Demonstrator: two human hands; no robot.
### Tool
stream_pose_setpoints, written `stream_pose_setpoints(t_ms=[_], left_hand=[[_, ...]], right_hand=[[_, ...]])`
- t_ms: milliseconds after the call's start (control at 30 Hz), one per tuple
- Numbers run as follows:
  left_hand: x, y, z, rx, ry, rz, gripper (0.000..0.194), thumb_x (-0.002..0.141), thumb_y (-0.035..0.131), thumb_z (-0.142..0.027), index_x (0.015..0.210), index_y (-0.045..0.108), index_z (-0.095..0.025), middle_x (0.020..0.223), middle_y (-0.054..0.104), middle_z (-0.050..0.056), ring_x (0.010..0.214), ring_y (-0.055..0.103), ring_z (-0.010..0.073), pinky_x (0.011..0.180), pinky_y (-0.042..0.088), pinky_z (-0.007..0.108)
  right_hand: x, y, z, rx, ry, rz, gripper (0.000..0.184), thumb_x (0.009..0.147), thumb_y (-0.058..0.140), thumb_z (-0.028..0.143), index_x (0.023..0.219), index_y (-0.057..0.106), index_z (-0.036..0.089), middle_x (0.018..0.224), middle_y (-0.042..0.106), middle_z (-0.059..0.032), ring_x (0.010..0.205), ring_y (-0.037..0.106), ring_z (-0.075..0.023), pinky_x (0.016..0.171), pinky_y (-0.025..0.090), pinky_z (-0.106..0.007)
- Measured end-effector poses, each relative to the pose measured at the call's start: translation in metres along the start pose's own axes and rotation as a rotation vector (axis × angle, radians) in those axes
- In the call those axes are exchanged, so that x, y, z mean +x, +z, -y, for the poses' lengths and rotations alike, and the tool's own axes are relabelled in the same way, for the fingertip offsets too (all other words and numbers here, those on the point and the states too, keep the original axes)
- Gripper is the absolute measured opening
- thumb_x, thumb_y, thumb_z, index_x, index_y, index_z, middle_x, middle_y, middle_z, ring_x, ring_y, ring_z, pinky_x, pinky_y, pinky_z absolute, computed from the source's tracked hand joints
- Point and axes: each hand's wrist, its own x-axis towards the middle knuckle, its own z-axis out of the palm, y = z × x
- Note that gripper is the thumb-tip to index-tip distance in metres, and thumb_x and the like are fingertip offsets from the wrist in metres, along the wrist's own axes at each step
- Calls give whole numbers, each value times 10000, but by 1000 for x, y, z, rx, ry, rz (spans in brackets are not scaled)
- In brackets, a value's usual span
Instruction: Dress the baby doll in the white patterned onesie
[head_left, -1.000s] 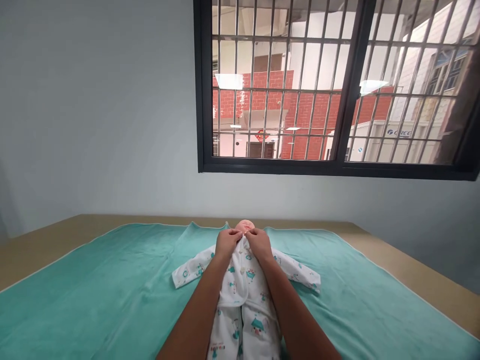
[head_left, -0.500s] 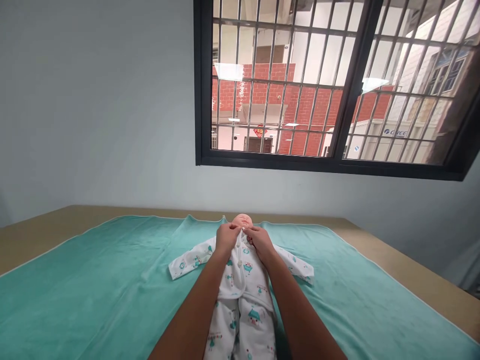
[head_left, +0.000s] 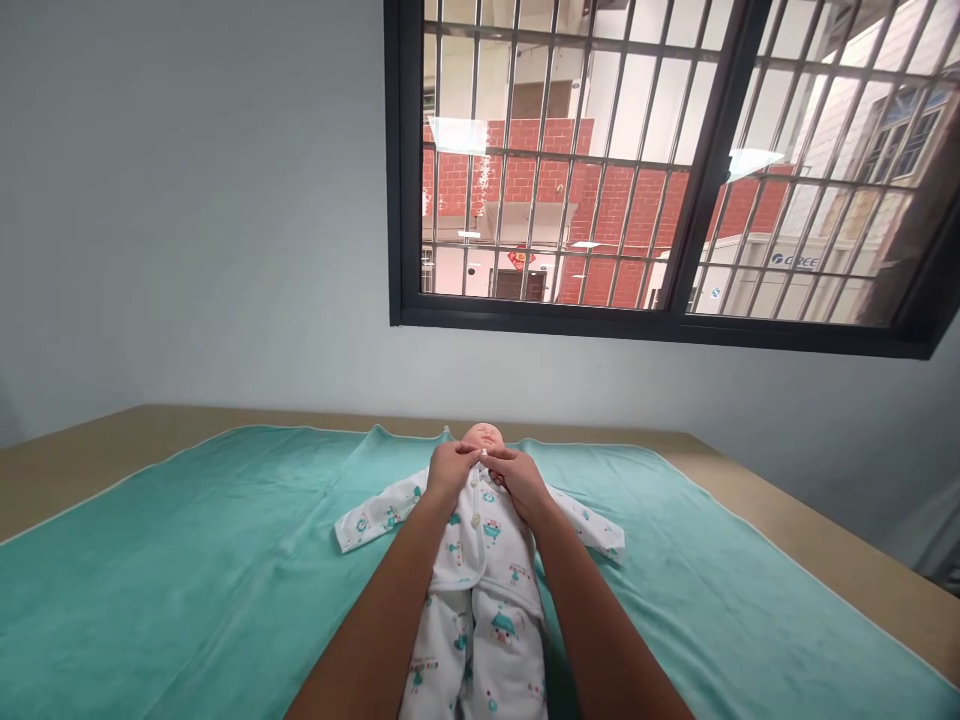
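Observation:
A baby doll point(head_left: 482, 437) lies on its back on a green blanket point(head_left: 187, 560), dressed in a white romper point(head_left: 480, 590) printed with small teal and red figures. Both hands meet at the romper's collar, just below the doll's chin. My left hand point(head_left: 448, 470) pinches the left edge of the neckline. My right hand point(head_left: 517, 477) pinches the right edge, fingertips nearly touching the left hand's. My forearms run along either side of the doll's body and hide part of its chest. The romper's sleeves lie spread flat to both sides.
The blanket covers a tan bed or platform point(head_left: 825, 540) set against a pale wall. A large black-framed window point(head_left: 675, 170) with metal bars sits above, and brick buildings show outside. A fold of blanket point(head_left: 382, 440) rises left of the doll's head.
The view has tipped up slightly, so doll and hands sit a little higher and further left in the picture. Both hands stay pinched at the collar with only small finger movements.

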Motion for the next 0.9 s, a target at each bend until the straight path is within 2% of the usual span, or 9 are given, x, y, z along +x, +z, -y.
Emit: stream_pose_setpoints(t_ms=[233,433,600,700,900], left_hand=[[-1,0,-2,106,10,3,231,724,672,-383,751,738,-162,766,747,52,761,676,205,664,484,276],[-1,2,-8,235,10,-27,147,677,682,-294,724,741,-168,784,746,60,766,661,212,693,462,288],[-3,3,-12,274,36,-46,96,673,666,-263,627,718,-197,723,731,38,748,645,196,751,456,297],[-1,3,-6,231,28,-39,79,660,656,-215,681,729,-193,749,736,32,759,649,186,755,468,290],[3,3,4,77,1,-3,231,678,622,-140,889,715,-145,872,750,60,763,671,163,695,505,261]], right_hand=[[-2,-7,3,-14,22,71,278,587,776,213,835,720,102,529,557,38,487,421,-54,475,304,-193],[-3,-13,2,81,67,139,290,612,718,178,891,709,102,731,674,-41,580,538,-75,535,406,-186],[-2,-12,0,109,81,114,240,630,686,166,862,683,104,725,667,-42,553,534,-66,498,404,-170],[-1,-11,-1,103,89,97,223,637,670,163,852,665,102,738,672,-54,544,532,-62,487,404,-164],[1,-9,-1,55,74,68,235,655,648,193,878,622,123,698,648,-34,516,516,-61,461,376,-164]])
